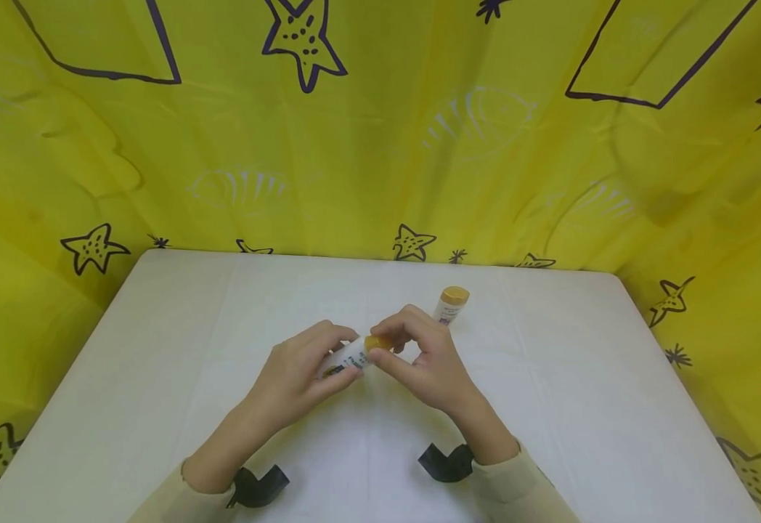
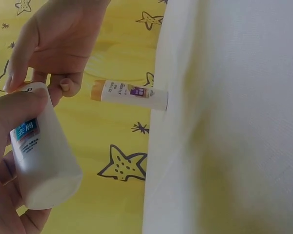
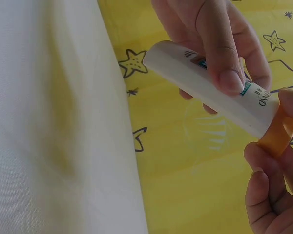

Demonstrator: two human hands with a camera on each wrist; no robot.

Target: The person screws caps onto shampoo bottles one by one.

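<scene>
While hovering over the white bench (image 1: 550,378), left hand (image 1: 295,378) is gripping a white bottle (image 1: 348,357) | right hand (image 1: 426,363) is pinching its orange cap (image 1: 377,341) | second bottle (image 1: 451,305) is standing just behind.

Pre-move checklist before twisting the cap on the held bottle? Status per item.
1. Left hand grips white bottle body: ok.
2. Right hand pinches orange cap: ok.
3. Cap seated on the bottle: ok, as far as the right wrist view shows.
4. Second bottle stands upright, apart from both hands: ok.
5. Bottle held above the table, not resting on it: ok.
6. Cap thread state, loose or tight: cannot tell.
</scene>
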